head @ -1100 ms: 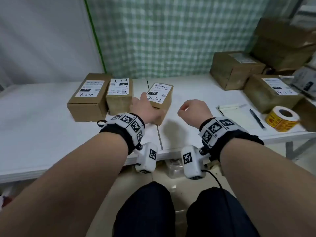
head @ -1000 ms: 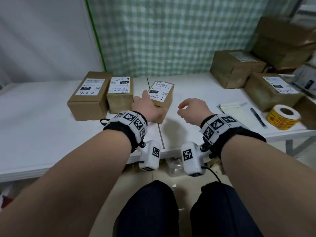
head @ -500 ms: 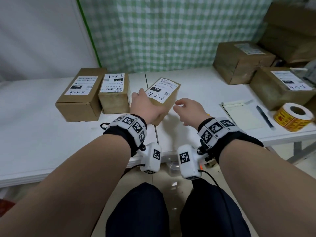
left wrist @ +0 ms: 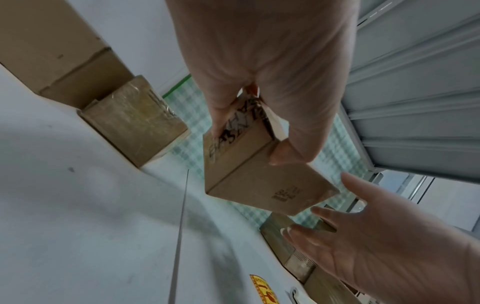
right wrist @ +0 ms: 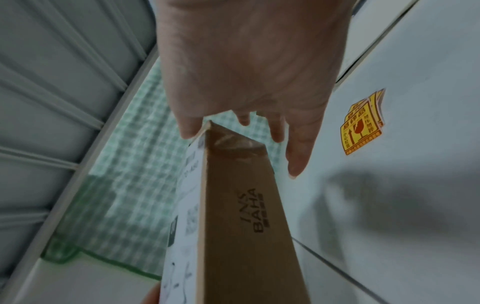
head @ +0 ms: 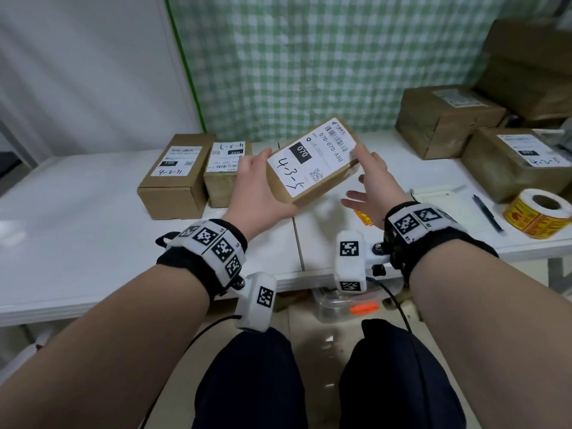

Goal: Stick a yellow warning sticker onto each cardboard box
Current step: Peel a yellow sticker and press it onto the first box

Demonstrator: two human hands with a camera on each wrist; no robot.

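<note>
My left hand (head: 258, 188) grips the near left end of a small cardboard box (head: 312, 164) with a white label marked 4-3-5. It holds the box tilted above the white table (head: 77, 230). In the left wrist view its fingers (left wrist: 285, 152) curl round the box (left wrist: 259, 185). My right hand (head: 373, 184) is spread with straight fingers that touch the far right corner of the box (right wrist: 239, 216). A few loose yellow warning stickers (right wrist: 362, 125) lie on the table under my right wrist (head: 363, 217). The yellow sticker roll (head: 540, 212) stands at the right.
Two labelled cardboard boxes (head: 175, 174) (head: 224, 171) stand side by side at the left. Two larger boxes (head: 445, 119) (head: 515, 162) sit at the back right, with more stacked behind. A notepad (head: 439, 198) and a pen (head: 486, 212) lie beside the roll.
My left hand has lifted the small box off the table and tilted it. My right hand has uncurled and moved up to the box's right end.
</note>
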